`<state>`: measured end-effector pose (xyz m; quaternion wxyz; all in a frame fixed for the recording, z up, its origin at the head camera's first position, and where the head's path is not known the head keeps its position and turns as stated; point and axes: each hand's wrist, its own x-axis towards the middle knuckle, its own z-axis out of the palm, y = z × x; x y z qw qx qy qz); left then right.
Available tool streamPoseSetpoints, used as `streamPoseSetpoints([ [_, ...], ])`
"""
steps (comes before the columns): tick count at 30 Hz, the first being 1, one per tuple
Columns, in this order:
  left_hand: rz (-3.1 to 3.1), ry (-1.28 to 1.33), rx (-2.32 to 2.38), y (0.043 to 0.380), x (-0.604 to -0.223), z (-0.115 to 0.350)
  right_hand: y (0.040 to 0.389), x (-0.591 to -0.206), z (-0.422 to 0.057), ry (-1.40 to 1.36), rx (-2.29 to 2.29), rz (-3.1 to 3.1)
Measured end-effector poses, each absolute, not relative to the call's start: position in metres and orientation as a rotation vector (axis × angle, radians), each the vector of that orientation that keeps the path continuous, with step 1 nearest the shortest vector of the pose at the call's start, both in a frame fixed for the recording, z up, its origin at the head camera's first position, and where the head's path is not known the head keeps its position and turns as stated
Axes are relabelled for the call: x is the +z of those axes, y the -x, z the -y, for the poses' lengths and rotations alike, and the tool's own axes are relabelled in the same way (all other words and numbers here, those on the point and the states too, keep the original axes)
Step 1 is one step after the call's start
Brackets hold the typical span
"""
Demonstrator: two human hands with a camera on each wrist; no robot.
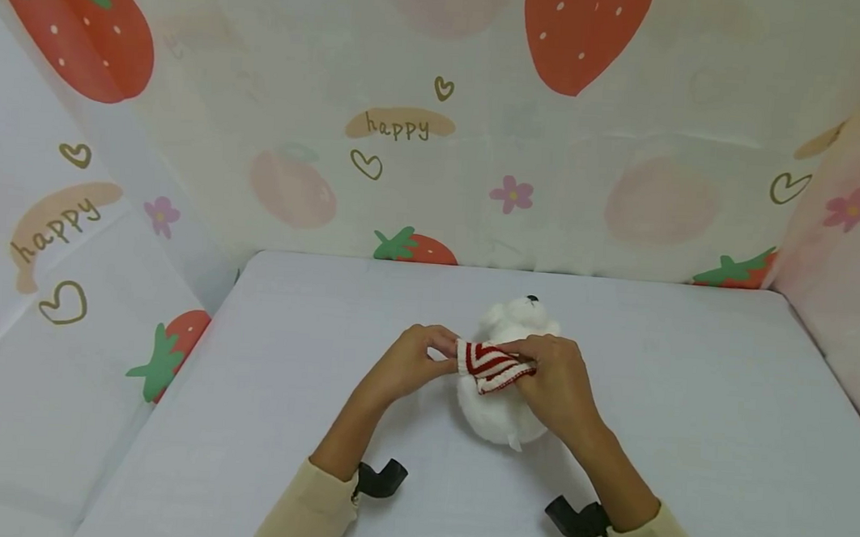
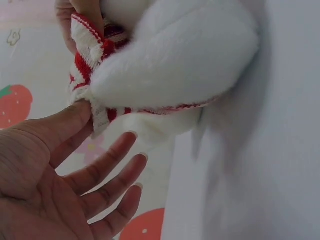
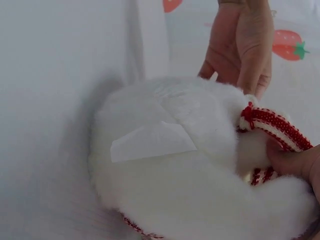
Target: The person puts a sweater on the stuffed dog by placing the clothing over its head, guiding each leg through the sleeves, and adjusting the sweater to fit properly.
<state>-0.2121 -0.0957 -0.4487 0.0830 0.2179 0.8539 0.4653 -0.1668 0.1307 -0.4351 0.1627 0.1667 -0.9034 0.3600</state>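
In the head view, a white plush bear (image 1: 495,418) sits near the middle of a white surface (image 1: 261,422), its dark nose (image 1: 532,299) at the far end and its rounded bottom toward the person, where a small white tag (image 1: 514,442) sticks out. A red-and-white striped knitted garment (image 1: 485,365) lies across the bear's middle, between the left hand (image 1: 412,365) at its left edge and the right hand (image 1: 558,385), whose thumb and forefinger pinch its other side. Both arms wear cream sleeves (image 1: 308,509), with a black curved mount (image 1: 382,478) at each wrist; behind the surface hangs a pale backdrop (image 1: 590,131) printed with strawberries, hearts, flowers and the word "happy". In the left wrist view, the left thumb and forefinger pinch a white corner of the garment beside a furry limb, while the other three fingers are spread apart, clear of the cloth; part of the right hand shows at the garment's upper edge. In the right wrist view, the right thumb presses on the garment's striped band by its opening, the remaining right fingers out of sight, and the tag lies flat against the fur.
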Motion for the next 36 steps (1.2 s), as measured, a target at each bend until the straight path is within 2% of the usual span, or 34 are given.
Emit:
streamPoseSetpoints([
  [14,-2.42,-0.761,1.494,0.21,-0.456,0.087,0.166,-0.439,-0.128,-0.487,1.0,2.494],
  [23,-2.501,-0.845,1.438,0.207,-0.458,0.081,0.165,-0.441,-0.124,-0.381,0.888,2.489],
  [36,-2.612,-0.921,1.454,0.216,-0.459,0.096,0.163,-0.418,-0.147,-0.556,0.733,2.648],
])
